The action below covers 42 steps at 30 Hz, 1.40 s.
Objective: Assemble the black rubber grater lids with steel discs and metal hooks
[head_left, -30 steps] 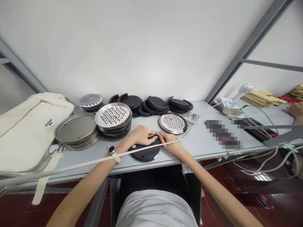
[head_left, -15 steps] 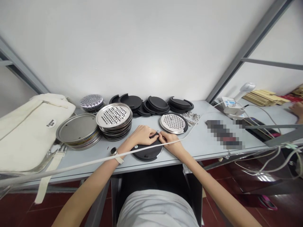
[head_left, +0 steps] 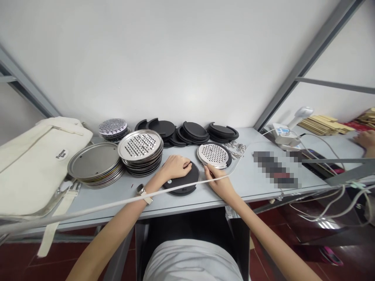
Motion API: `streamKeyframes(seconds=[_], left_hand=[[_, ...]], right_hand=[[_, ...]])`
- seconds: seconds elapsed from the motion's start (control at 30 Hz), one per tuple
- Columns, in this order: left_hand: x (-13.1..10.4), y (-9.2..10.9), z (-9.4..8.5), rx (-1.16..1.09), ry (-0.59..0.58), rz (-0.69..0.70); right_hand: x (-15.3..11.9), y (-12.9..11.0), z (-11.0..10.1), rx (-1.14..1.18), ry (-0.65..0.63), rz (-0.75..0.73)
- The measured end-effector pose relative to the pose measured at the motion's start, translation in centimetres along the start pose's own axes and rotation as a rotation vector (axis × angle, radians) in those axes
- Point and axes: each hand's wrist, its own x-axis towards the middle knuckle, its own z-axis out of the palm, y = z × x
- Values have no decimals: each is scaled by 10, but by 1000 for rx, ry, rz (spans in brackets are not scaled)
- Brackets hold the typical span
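A round black disc [head_left: 182, 183] lies flat on the grey table near its front edge. My left hand [head_left: 176, 166] rests on its upper left part, fingers curled closed; what they hold, if anything, is hidden. To the right of the disc is my right hand [head_left: 218, 180], its fingertips pinched on something too small to make out. Just beyond those fingertips sits a silver perforated grater disc [head_left: 213, 154] with a black rim piece on its right side. Small metal pieces [head_left: 236, 148] lie in a pile behind it.
Stacks of grater plates [head_left: 140, 146] and plain metal plates [head_left: 93, 160] stand left, beside a cream bag [head_left: 38, 156]. Black discs [head_left: 195, 130] line the wall. A white cable [head_left: 117, 200] crosses in front. At far right, another person's hand [head_left: 366, 137] is near wooden pieces [head_left: 325, 124].
My right hand has moved right, away from my left hand and off the black disc's edge. The black disc has turned slightly under my left hand.
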Motion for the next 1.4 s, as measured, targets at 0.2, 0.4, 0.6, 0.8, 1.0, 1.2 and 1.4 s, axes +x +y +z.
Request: streamKeyframes(seconds=[0.2, 0.4, 0.6, 0.8, 1.0, 1.2, 1.4], left_hand=[[-2, 0, -1, 36, 51, -60], [-3, 2, -5, 46, 10, -44], [-5, 4, -7, 19, -15, 16], [-8, 8, -11, 1, -38, 101], [-9, 11, -15, -12, -48, 77], [-7, 9, -11, -12, -16, 60], [-6, 9, -10, -21, -34, 25]], right_hand=[[1, -5, 2, 32, -66, -84], [2, -4, 2, 90, -55, -72], [1, -4, 4, 70, -15, -66], [6, 2, 7, 81, 46, -69], [29, 2, 21, 214, 50, 3], [31, -2, 26, 270, 13, -52], [30, -4, 22, 323, 1, 6]])
